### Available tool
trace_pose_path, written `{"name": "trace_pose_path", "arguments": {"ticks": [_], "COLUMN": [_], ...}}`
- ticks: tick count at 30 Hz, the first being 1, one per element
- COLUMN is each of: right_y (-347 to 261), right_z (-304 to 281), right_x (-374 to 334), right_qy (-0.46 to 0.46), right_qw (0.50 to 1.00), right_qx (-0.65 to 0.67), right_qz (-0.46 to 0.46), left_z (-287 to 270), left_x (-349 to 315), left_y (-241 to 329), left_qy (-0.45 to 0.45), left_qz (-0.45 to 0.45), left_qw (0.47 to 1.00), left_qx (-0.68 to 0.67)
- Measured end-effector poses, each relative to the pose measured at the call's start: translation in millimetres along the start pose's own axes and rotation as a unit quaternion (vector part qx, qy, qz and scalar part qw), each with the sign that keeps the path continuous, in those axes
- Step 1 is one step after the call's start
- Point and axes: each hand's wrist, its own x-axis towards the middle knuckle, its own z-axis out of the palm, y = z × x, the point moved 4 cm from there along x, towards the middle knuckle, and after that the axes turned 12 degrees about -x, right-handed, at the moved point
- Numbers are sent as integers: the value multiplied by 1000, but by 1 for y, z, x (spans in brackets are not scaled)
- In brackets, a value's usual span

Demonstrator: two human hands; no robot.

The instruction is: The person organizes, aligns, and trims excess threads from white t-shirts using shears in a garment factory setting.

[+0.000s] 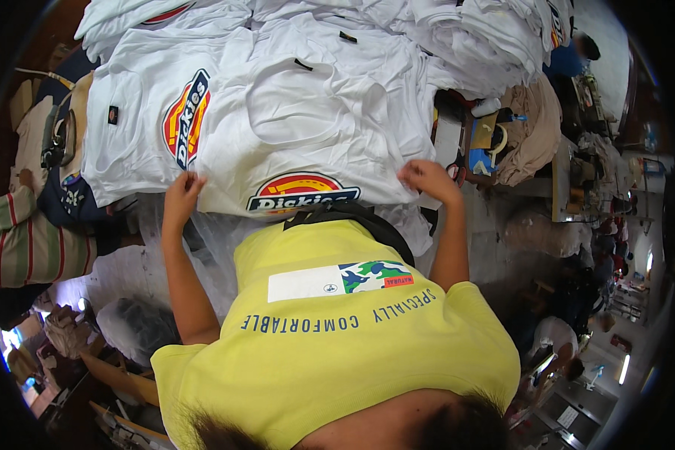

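Piled white shirts [487, 37] hide the surface before you in a cluttered workroom, with a person in stripes [41, 236] to your left. The front shirt [300, 157] lies spread between your curled fingers [194, 181], though whether they pinch its side edges cannot be told. Your left hand [183, 196] and right hand [433, 180] reach forward, forearms wide apart.

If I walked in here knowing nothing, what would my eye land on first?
Probably the bright yellow shirt on the person, filling the lower middle. Next, the white shirt spread just ahead, its colourful emblem near the edge closest to the person, with the left hand and right hand at either side. A big white heap rises at the upper right.
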Motion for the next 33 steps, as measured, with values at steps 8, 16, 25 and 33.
{"name": "trace_pose_path", "arguments": {"ticks": [8, 16, 25, 33], "right_y": [-90, -129, -135, -128], "right_z": [-8, 12, -3, 10], "right_x": [102, 90, 31, 32], "right_qy": [86, 68, 176, 113], "right_qw": [965, 901, 889, 746], "right_qx": [242, 423, 401, 646], "right_qz": [-50, -71, -132, -117], "left_z": [24, 119, 159, 146], "left_x": [94, 64, 41, 47], "left_y": [74, 153, 195, 205], "left_qy": [101, -34, -101, -299], "left_qz": [99, 151, 130, -6], "left_qw": [990, 971, 956, 786], "left_qx": [11, -184, -244, -542]}}
